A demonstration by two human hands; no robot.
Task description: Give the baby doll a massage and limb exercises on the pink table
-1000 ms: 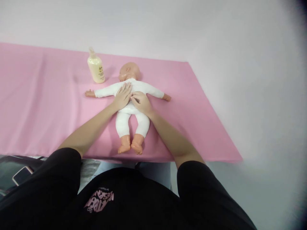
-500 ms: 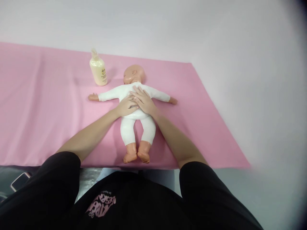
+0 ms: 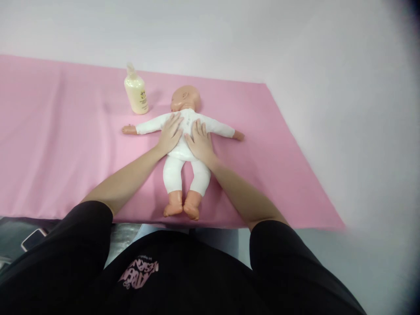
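Observation:
A baby doll point(image 3: 183, 164) in a white suit lies on its back on a pink cloth point(image 3: 65, 153), arms spread, head toward the far edge. My left hand point(image 3: 169, 132) rests flat on the left side of its chest with the fingers apart. Beside it, my right hand point(image 3: 200, 142) lies flat on the right side of the torso, fingers pointing at the head. Neither hand holds anything.
A cream lotion bottle point(image 3: 136, 92) with a pump top stands on the cloth, left of the doll's head. A phone point(image 3: 33, 238) lies on a dark surface below the cloth's near edge at the lower left. White surface surrounds the cloth.
My hands were overlapped on the doll's belly half a second ago; now they lie side by side, flat on its chest, the left one moved up.

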